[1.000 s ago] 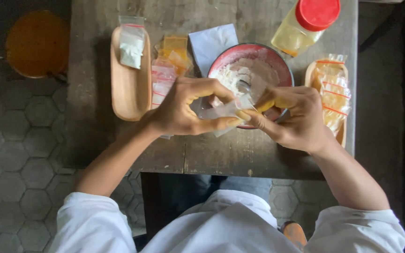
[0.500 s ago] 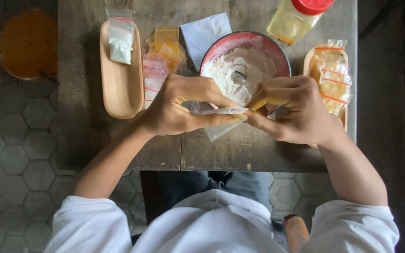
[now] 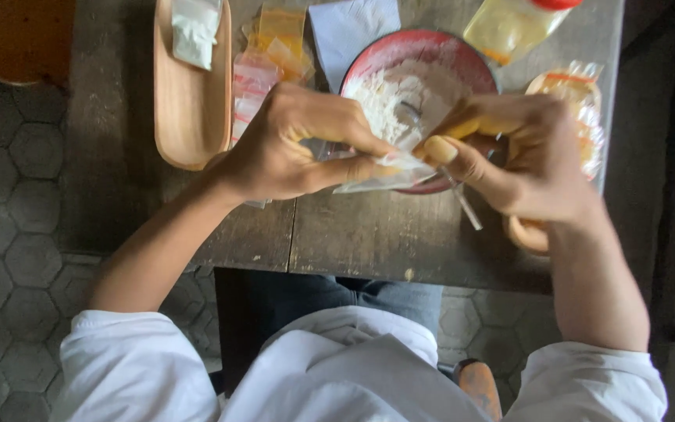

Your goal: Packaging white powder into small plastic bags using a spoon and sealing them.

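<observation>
I am looking down at my two hands working over a dark wooden table [image 3: 353,234]. My left hand [image 3: 291,144] and my right hand [image 3: 517,160] are both pinching a small clear plastic sachet [image 3: 388,173], thumbs and forefingers pressed together on it from either side, at the 6 o'clock rim of a round red bowl of white flour [image 3: 400,86]. A thin metal utensil handle [image 3: 462,202] is sticking out of the bowl toward 5 o'clock. At 9 o'clock from the bowl an oblong light wooden tray [image 3: 189,117] is holding a white packet [image 3: 195,30]. Yellow and pink sachets [image 3: 271,51] are lying between tray and bowl. A clear bottle of yellow oil with a red cap [image 3: 513,25] is standing at 1 o'clock.
</observation>
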